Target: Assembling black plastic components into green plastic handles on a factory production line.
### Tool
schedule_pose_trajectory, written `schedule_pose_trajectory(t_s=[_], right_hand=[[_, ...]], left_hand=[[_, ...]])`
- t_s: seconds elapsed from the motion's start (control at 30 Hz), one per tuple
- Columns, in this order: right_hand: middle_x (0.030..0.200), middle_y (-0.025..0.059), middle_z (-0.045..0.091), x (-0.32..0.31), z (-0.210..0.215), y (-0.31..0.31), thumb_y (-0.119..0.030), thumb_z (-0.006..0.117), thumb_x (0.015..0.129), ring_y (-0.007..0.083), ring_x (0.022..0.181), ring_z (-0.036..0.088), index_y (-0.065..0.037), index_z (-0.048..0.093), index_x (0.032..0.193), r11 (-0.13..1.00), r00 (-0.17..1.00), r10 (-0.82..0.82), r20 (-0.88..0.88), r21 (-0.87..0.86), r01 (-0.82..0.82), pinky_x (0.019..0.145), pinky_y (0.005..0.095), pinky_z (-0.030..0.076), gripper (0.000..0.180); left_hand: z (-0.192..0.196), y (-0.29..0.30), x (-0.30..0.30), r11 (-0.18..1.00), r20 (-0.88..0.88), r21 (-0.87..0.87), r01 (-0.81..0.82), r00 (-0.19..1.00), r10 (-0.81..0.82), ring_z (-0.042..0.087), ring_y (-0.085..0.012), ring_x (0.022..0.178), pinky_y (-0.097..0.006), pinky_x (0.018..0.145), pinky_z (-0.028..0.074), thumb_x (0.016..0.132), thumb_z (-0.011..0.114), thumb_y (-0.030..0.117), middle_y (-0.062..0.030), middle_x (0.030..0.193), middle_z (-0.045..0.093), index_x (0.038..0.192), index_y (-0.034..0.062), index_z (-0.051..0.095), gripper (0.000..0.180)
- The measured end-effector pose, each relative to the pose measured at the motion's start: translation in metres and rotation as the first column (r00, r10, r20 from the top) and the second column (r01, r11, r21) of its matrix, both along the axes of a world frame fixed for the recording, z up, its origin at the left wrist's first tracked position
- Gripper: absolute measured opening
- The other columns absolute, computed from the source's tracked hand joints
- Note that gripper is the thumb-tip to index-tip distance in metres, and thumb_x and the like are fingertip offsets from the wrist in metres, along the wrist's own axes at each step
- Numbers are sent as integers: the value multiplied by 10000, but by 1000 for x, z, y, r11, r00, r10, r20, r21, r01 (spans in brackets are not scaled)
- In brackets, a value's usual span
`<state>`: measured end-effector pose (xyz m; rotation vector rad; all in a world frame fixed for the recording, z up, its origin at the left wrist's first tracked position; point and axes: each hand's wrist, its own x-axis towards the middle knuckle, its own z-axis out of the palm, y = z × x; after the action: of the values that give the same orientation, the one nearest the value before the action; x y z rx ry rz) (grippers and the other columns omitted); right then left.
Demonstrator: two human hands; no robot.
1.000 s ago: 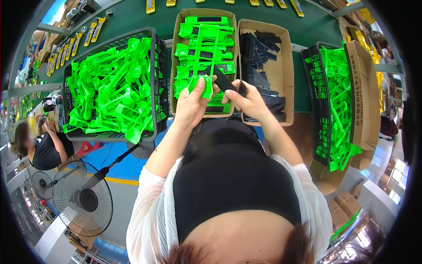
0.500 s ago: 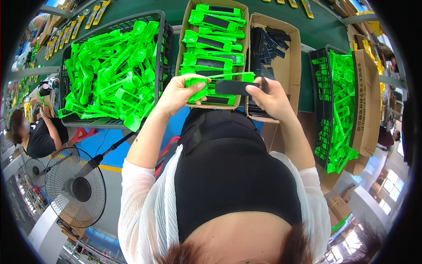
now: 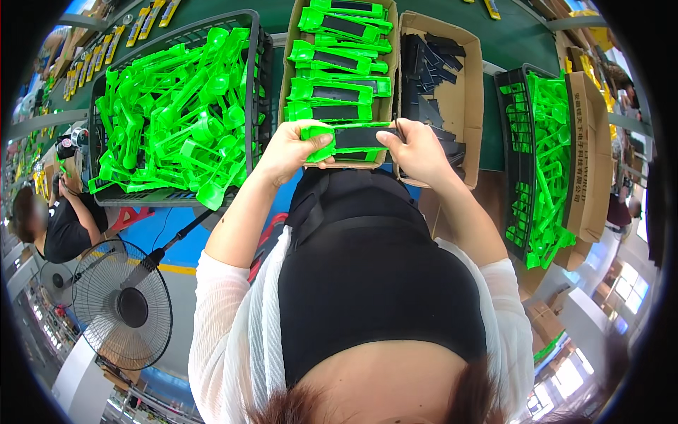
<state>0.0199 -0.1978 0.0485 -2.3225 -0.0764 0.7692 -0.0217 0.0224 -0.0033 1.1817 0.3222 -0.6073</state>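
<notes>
1. Both forearms come up from the white sleeves (image 3: 222,290) and converge, elbows bent, hands level ahead of the waist
2. Left hand (image 3: 288,152): fingers clamped on the green frame (image 3: 318,143), thumb on top, fingertips just showing past its lower edge
3. Right hand (image 3: 418,152): thumb pressed on the right end of the black strip (image 3: 357,137), other fingers curled beneath, mostly hidden
4. Strip lies lengthwise along the frame, both over the near end of the middle carton (image 3: 395,42); frame's right end hidden by the right hand, so cannot tell if the strip is seated
5. Right carton (image 3: 458,106) holds loose black strips, nearest ones partly behind the right hand
6. Black crate (image 3: 263,85) at left heaped with green pieces, lower layers hidden
7. Farther, on the green bench (image 3: 505,42), yellow packs (image 3: 150,21), some cut off by the upper edge
</notes>
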Motion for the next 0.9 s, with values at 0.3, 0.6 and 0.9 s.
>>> schedule_pose_trajectory(t_s=[0.3, 0.6, 0.9], right_hand=[[686, 149, 604, 1, -20, 4, -474, 673, 675, 313, 671, 616, -21, 441, 809, 929, 870, 111, 481, -361, 81, 560, 387, 487, 527], [636, 48, 601, 0, -50, -14, -291, 713, 711, 107, 550, 559, -35, 535, 753, 912, 944, -327, -48, 247, 328, 558, 272, 442, 314], [620, 113, 593, -13, -54, 1, -284, 687, 708, 215, 578, 585, -23, 562, 751, 921, 940, -316, 127, 280, 271, 577, 318, 441, 293]], left_hand=[[-4, 3, 5, 997, 36, 81, -14, 999, 11, 615, -158, 623, -236, 513, 492, 821, 591, 67, -66, 750, 604, 972, -4, 586, 166], [2, -12, 8, 981, 13, 189, 35, 999, -38, 594, -112, 577, -217, 475, 462, 766, 664, 80, -43, 713, 611, 905, 23, 596, 165], [11, -45, 40, 368, 180, 919, 143, 678, -712, 572, -303, 612, -369, 569, 440, 738, 646, 272, -175, 658, 574, 790, 14, 631, 263]])
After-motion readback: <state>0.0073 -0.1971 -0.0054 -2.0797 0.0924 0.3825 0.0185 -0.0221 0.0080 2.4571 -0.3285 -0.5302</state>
